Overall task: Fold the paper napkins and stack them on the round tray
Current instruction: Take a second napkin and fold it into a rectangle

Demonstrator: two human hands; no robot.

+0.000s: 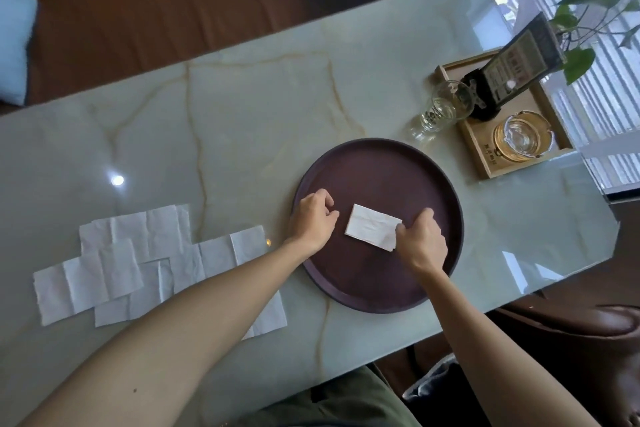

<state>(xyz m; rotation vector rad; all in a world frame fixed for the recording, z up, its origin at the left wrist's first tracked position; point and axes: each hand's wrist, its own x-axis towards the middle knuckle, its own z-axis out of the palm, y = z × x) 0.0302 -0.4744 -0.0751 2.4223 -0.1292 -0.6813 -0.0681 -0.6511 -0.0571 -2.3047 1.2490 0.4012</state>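
A round dark purple tray (381, 163) lies on the marble table. One folded white napkin (370, 229) rests on the tray's near half. My right hand (424, 244) pinches the napkin's right end between thumb and fingers. My left hand (313, 218) hovers over the tray's left rim, fingers curled, a short gap away from the napkin's left edge and holding nothing. Several unfolded white napkins (114, 267) lie overlapping on the table to the left, partly hidden under my left forearm.
A drinking glass (440, 111) stands just beyond the tray. To its right a wooden tray (485, 163) holds a glass ashtray (523, 139) and a standing sign. A brown sofa runs along the table's far side; the table's near edge is by my lap.
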